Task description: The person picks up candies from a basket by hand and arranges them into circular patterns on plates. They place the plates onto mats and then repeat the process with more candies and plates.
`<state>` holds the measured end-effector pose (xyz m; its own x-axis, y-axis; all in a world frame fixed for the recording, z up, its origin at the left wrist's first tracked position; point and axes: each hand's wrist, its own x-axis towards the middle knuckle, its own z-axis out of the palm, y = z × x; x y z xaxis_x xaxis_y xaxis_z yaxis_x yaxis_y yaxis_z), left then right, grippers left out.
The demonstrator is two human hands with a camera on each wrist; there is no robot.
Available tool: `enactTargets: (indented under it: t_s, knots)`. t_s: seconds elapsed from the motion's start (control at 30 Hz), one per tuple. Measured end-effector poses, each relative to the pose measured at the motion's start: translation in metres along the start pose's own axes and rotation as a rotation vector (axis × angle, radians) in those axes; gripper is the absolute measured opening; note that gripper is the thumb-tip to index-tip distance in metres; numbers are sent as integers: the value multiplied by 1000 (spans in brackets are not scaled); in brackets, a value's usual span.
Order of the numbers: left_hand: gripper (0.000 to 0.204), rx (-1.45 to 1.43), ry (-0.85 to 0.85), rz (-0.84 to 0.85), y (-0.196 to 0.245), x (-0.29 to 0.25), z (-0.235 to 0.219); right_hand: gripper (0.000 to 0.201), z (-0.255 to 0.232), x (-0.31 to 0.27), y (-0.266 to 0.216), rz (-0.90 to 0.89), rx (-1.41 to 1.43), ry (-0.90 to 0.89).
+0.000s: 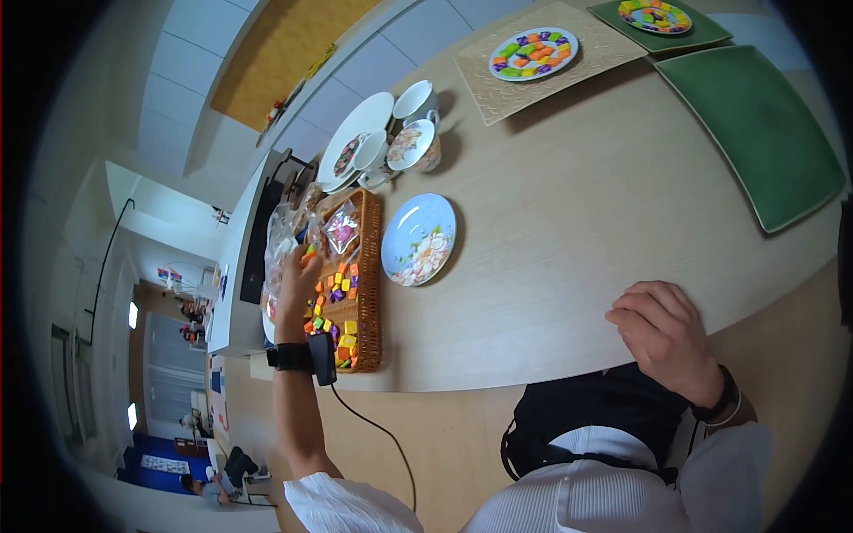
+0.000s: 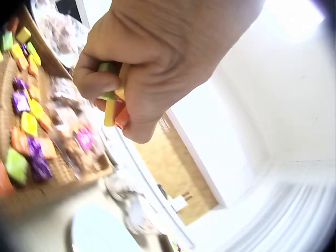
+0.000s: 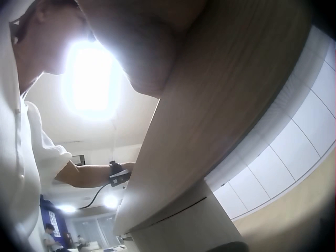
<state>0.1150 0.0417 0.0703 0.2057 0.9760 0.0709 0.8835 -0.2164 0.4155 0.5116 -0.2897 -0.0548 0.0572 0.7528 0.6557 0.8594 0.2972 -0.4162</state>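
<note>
My left hand (image 1: 298,282) is over the wicker basket (image 1: 371,293). In the left wrist view its curled fingers and thumb grip several small wrapped candies (image 2: 109,112), green, yellow and orange. The basket holds loose candies (image 1: 338,282) in orange, yellow, purple and green, with clear-wrapped packets (image 1: 342,228) at its far end. Beside the basket lies a pale blue plate (image 1: 410,233) with a flower print and no candy on it. My right hand (image 1: 657,333) rests on the table near its front edge, fingers loosely bent and holding nothing.
White cups (image 1: 414,102) and large white plates (image 1: 366,114) stand beyond the basket. Farther right, a candy-filled plate (image 1: 569,41) sits on a beige square tray (image 1: 613,51). Another candy plate (image 1: 656,27) lies on a green dish, near a long green platter (image 1: 755,133).
</note>
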Motion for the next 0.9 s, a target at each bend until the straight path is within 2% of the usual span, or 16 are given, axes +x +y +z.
enactTargets:
  t_s: [0.03, 0.1, 0.17, 0.2, 0.23, 0.33, 0.43, 0.5, 0.57, 0.6, 0.7, 0.83, 0.9]
  knots:
    - [37, -65, -56, -49, 35, -9, 12, 11, 0, -1, 0, -4, 1, -1]
    - [41, 99, -139, 161, 40, 7, 59, 10, 0, 0, -1, -3, -7, -8]
    - [44, 184, -185, 301, 67, 8, 99, 10, -1, 0, 0, -2, -1, -21]
    - [44, 235, -168, 307, 85, 3, 110, 9, -1, 0, 0, 2, 7, -28]
    - [44, 290, -154, 312, 100, -2, 114, 9, -1, -1, 1, 8, 19, -35]
    - [43, 335, -168, 326, 97, 5, 125, 9, -2, 0, 1, 3, 24, -44]
    - [45, 280, -34, 466, 90, 13, 122, 11, -2, 1, 0, 2, 21, -49]
    - [42, 196, 0, 479, 78, 33, 125, 13, -2, 2, -1, 0, 22, -62]
    - [41, 233, 5, 374, 71, 45, 130, 15, -5, 3, -1, -3, 35, -91]
    - [42, 239, -87, 291, 71, 52, 130, 15, -6, 3, -1, 0, 49, -111]
    - [43, 207, -142, 162, 69, 58, 133, 20, -15, 7, 2, -9, 97, -218]
    - [46, 163, -141, 180, 66, 57, 136, 33, -34, 30, -7, 71, 157, -442]
    - [46, 102, -176, 216, 77, 44, 134, 39, -42, 51, -8, 39, 167, -547]
